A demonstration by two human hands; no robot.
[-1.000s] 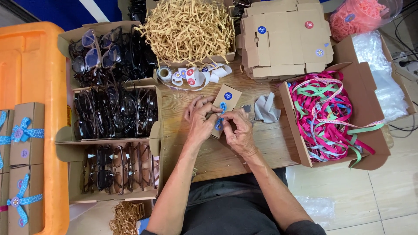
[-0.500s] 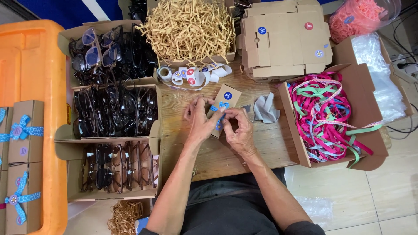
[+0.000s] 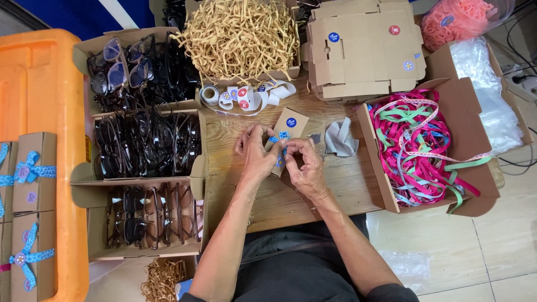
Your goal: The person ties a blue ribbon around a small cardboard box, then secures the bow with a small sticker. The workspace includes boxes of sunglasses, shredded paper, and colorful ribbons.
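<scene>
A small brown cardboard box (image 3: 286, 133) is lying near the middle of the frame on the wooden table (image 3: 268, 196), with one blue round sticker on its upper end and a blue ribbon (image 3: 279, 137) crossing it. The left hand (image 3: 254, 154) is pinching the ribbon at the box's left edge, thumb and fingers closed on it. The right hand (image 3: 305, 168) is pinching the ribbon just right of that, fingers curled in; the two hands are almost touching.

Just right of the box, one grey cloth (image 3: 340, 140) is lying crumpled. Above the box, a strip of round stickers (image 3: 246, 96) is curling off its roll. In the upper middle, a box of tan paper shred (image 3: 240, 36) is sitting, and to its right a stack of flat folded cartons (image 3: 363, 47).

On the right of the frame, one open carton of pink, green and blue ribbons (image 3: 419, 148) is standing. On the left, three open cartons of dark glasses (image 3: 142, 145) are lined up from top to bottom. At the far left, two finished boxes tied with blue bows (image 3: 31, 210) are resting on an orange crate (image 3: 39, 72).
</scene>
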